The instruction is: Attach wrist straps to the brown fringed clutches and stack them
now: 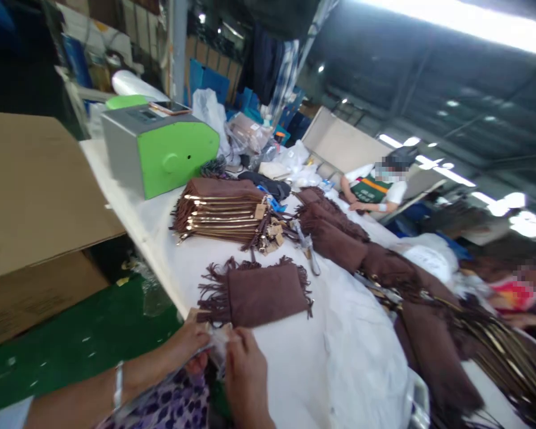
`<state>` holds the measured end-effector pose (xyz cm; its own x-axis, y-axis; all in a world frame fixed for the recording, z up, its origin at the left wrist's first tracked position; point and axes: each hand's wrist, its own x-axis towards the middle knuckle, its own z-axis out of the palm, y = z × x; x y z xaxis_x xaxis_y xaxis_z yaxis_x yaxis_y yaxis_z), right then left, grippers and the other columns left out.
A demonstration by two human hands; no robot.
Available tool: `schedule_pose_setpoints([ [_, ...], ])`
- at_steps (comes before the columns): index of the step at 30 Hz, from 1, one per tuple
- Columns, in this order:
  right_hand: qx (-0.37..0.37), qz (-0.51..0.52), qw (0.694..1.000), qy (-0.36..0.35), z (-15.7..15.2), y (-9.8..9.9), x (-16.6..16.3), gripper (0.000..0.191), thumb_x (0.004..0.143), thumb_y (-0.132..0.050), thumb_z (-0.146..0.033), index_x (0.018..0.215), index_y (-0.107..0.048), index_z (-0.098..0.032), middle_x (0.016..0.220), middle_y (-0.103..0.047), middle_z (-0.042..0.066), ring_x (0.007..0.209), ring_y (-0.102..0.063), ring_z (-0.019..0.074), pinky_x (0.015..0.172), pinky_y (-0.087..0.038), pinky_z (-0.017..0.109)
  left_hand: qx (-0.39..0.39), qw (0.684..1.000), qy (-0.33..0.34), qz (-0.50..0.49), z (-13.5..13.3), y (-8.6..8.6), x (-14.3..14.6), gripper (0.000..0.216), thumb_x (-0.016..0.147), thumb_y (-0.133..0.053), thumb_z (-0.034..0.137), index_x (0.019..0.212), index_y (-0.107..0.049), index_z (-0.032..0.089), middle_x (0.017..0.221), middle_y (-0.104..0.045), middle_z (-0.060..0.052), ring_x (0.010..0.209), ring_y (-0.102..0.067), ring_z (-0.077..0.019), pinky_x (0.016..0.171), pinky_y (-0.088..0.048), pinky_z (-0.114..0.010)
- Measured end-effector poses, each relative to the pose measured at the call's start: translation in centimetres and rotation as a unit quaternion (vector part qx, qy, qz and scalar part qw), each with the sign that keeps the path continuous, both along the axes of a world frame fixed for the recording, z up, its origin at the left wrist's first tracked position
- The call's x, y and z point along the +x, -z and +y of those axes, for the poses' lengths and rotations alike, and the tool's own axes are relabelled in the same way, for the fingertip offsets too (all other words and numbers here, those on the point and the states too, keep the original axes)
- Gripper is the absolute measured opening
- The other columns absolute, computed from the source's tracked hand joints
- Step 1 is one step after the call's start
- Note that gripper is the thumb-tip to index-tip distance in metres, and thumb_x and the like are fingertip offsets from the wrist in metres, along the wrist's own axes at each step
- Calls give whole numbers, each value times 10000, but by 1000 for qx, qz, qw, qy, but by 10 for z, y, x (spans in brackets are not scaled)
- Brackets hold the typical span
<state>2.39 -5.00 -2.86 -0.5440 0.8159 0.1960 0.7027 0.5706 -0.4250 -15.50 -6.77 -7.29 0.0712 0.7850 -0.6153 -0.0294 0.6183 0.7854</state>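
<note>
My left hand (191,344) and my right hand (245,369) meet at the near edge of the white table (295,351). Both pinch a small piece of clear plastic (218,345) between their fingertips. A bracelet circles my left wrist. Just beyond my hands lies a brown fringed suede pouch (263,293), flat on the table. Farther back sits a neat stack of the same brown pouches (223,211) with gold trims and paper tags.
A green and grey machine (158,149) with a phone on top stands at the table's far left. Cardboard boxes (36,196) sit left. More brown pouches (384,262) run along the right. Two other people (375,187) work at the far side.
</note>
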Motion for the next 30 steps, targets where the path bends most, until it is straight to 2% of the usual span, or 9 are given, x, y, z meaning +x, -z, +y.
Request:
schedule_pose_setpoints([
  [2,0,-40,999,-35,5,8,-7,445,841,-562,-119,1261,-586,-263,1037,-646,72,910,-634,232,744,-541,314,-13,1000,9,18,11,6,-5,538,605,-553,707,684,-539,175,478,-591,-36,366,-488,-148,396,-350,-235],
  [4,-28,-29,998,-38,14,12,-9,447,839,-556,-102,1255,-585,-262,1014,-639,57,869,-635,210,720,-536,288,-22,999,18,24,18,4,-7,587,568,-552,757,663,-527,178,478,-592,-40,376,-495,-149,400,-340,-231],
  [8,-77,90,992,37,28,9,1,379,955,-373,-127,1267,-566,-222,1057,-631,66,950,-627,170,831,-510,271,-22,1000,21,-5,15,-23,-8,544,613,-607,692,741,-583,164,625,-667,-53,508,-594,-167,494,-425,-237],
  [12,-106,92,989,56,31,7,6,307,970,-371,-184,1106,-646,-205,1029,-609,69,936,-623,176,832,-502,275,-47,998,0,-38,12,-42,-7,494,636,-642,621,790,-591,154,675,-680,-59,553,-611,-167,531,-455,-241],
  [17,-106,48,991,70,24,13,-2,315,951,-399,-188,1130,-651,-247,1113,-543,67,843,-635,160,714,-512,250,-73,996,-7,-59,14,-32,-4,539,637,-657,644,848,-591,152,701,-693,-66,563,-620,-166,526,-466,-235],
  [21,-125,59,988,69,26,22,-3,315,945,-405,-188,1125,-652,-260,1109,-521,57,829,-627,153,688,-505,241,-81,996,5,-47,21,-24,1,514,692,-628,632,850,-599,145,730,-705,-83,580,-636,-169,513,-467,-227],
  [25,-144,90,984,54,29,26,0,297,955,-403,-206,1108,-653,-254,1065,-512,48,827,-617,146,712,-504,237,-96,995,-3,-16,28,-34,5,478,699,-650,601,841,-585,149,708,-701,-81,591,-651,-190,519,-486,-241],
  [30,-150,112,981,49,30,24,3,297,955,-395,-206,1126,-636,-241,1084,-524,49,874,-627,150,744,-506,238,-119,993,-6,4,36,-45,11,334,769,-613,465,780,-612,131,688,-693,-97,564,-635,-180,520,-499,-247],
])
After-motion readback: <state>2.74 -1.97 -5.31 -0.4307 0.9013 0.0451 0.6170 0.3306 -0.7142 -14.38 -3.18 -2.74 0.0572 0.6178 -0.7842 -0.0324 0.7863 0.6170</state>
